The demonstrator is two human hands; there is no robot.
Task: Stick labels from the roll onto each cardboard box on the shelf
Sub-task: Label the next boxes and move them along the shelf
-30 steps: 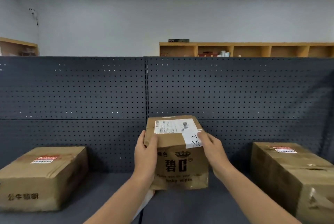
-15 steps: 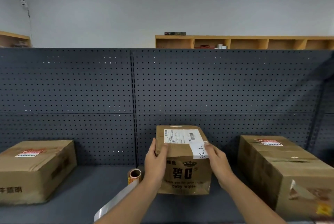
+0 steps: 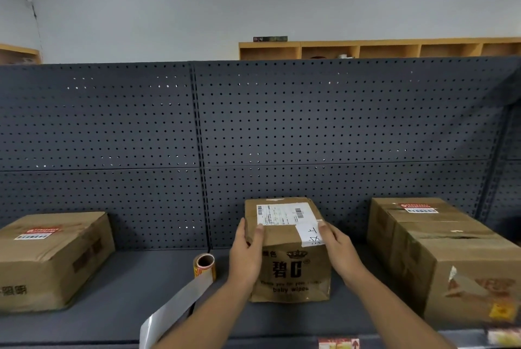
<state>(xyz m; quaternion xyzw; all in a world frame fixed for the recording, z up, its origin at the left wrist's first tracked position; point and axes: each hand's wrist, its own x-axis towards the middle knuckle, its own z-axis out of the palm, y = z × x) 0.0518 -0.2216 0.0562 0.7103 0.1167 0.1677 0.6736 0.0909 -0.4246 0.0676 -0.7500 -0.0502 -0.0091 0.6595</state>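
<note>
A small cardboard box [image 3: 293, 272] with a white shipping label and black print stands mid-shelf. My left hand [image 3: 245, 255] grips its left side, thumb on the top edge. My right hand [image 3: 339, 250] grips its right side, thumb by a white handwritten sticker. The label roll [image 3: 204, 265] lies on the shelf left of the box, a strip of bare backing paper [image 3: 172, 312] trailing toward me. A wide box [image 3: 50, 258] at the left and a tall box [image 3: 451, 258] at the right each carry a red-and-white label on top.
The dark grey shelf [image 3: 127, 292] has a perforated back panel [image 3: 197, 151] close behind the boxes. Its front edge carries a red-and-white tag [image 3: 338, 343]. Wooden cubbies [image 3: 380, 49] line the far wall.
The view has tilted down and the box has settled lower on the shelf between my hands. The label roll and its trailing strip have come into sight at the left.
</note>
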